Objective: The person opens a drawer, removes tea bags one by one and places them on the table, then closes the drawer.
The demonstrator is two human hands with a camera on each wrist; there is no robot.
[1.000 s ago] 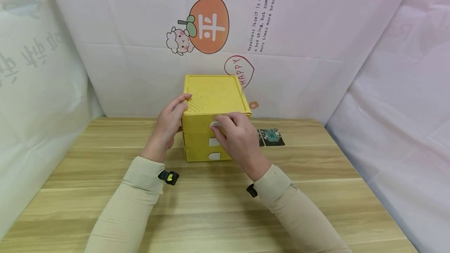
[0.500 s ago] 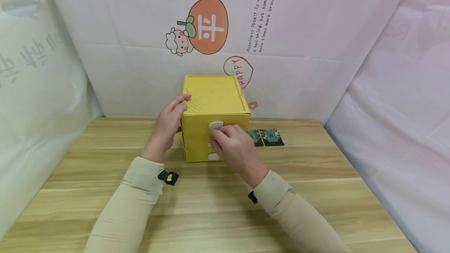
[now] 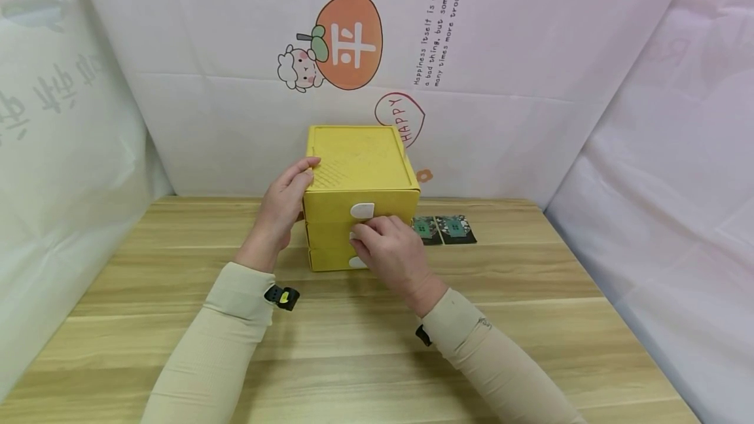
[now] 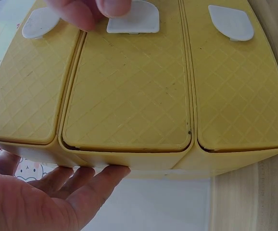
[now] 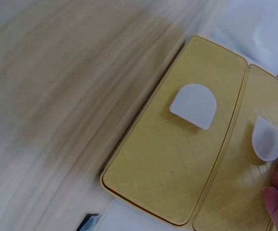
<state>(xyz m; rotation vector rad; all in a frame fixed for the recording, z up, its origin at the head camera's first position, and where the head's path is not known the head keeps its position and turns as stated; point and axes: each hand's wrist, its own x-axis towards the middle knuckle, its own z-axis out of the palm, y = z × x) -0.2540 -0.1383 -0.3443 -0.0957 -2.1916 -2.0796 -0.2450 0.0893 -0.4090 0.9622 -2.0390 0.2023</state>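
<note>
A yellow drawer box (image 3: pixel 362 156) stands on the table, its front split into three drawers, each with a white handle. My left hand (image 3: pixel 279 205) rests against the box's left side, fingers fairly straight along the wall in the left wrist view. In front of the box, my right hand (image 3: pixel 394 250) pinches the middle handle (image 4: pixel 139 21) with thumb and fingertips; the hand hides part of it in the head view. The top handle (image 3: pixel 362 211) and the bottom handle (image 5: pixel 194 106) are untouched. All drawers look flush with the front.
Two dark square cards with green patterns, a near one (image 3: pixel 425 230) and a farther-right one (image 3: pixel 455 229), lie right of the box. A printed white cloth (image 3: pixel 501 136) hangs behind, with more cloth at both sides. The wood-grain table (image 3: pixel 347 358) extends in front.
My right hand has moved down from the top handle to the middle one, uncovering the top handle and more of the cards. The left hand and the box have stayed in place.
</note>
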